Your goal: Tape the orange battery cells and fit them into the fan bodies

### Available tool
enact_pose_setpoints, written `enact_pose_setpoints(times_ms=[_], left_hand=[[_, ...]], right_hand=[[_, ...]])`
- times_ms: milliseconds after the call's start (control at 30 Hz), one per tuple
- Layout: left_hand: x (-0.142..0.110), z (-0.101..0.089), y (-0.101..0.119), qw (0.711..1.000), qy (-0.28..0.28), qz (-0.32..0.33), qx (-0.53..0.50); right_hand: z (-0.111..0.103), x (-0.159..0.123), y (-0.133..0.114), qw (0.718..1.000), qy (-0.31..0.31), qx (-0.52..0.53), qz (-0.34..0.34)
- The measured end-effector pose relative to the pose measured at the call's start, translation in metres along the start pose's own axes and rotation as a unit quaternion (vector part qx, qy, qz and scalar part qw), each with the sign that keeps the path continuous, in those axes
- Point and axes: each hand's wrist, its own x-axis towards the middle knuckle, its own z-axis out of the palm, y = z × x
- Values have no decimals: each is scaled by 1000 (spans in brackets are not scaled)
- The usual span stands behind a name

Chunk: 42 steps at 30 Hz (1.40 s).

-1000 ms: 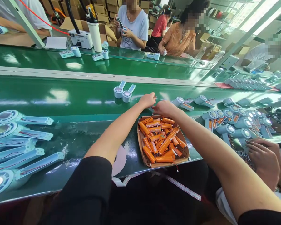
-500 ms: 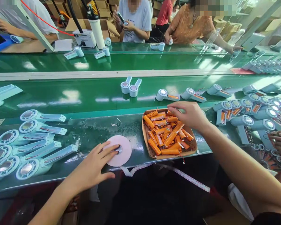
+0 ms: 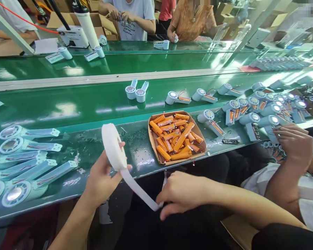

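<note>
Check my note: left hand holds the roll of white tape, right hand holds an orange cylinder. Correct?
Not quite: the head view shows the right hand gripping the strip running from the roll of white tape, while orange cylinders lie in the cardboard tray. The left hand does hold the roll.

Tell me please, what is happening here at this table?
The person's left hand holds up a roll of white tape; the right hand pinches its strip, drawn out between them. Beyond them, a cardboard box of orange batteries stands on the table. Light-blue fans lie to both sides. At right is a co-worker's hand.
</note>
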Motion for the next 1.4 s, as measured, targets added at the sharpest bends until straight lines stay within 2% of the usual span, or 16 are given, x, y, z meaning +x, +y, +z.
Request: enact_pose_setpoints(times_ms=[67,133,200,233,333,433,567,633,767,867,1000,1067,1100,1233,1300,1400], left_hand=[[0,4,-2,998,8,-43,-49],[-1,7,0,997,9,-45,-64],[-2,11,3,997,-7,-39,-63],[-2,13,5,998,-13,-32,-60],[-3,21,9,999,-16,24,-32],[-2,26,11,991,5,125,42],[2,26,17,952,29,257,167],[2,25,22,937,13,283,204],[-2,24,25,923,-18,293,248],[-3,24,24,914,-38,306,262],[2,20,28,910,-39,320,261],[6,21,36,908,-31,324,263],[7,22,41,909,-24,325,260],[-4,43,65,936,2,293,196],[-18,55,71,950,-28,277,142],[-39,53,53,950,-119,279,80]], right_hand=[[-24,-15,12,985,93,-111,89],[-48,-27,28,924,219,-230,211],[-61,-35,44,860,266,-321,294],[-63,-37,51,846,266,-341,312],[-53,-43,64,856,307,-302,286],[-38,-49,63,877,412,-145,201],[-32,-50,39,837,525,106,113],[-35,-46,22,828,529,164,84],[-43,-32,-3,869,479,76,99],[-46,-26,-4,892,432,32,130],[-41,-24,5,906,369,105,180],[-30,-18,10,874,406,190,187],[-22,-13,13,841,456,228,181],[8,11,22,661,683,283,131],[4,7,27,651,690,287,135],[-36,-34,34,666,691,240,146]])
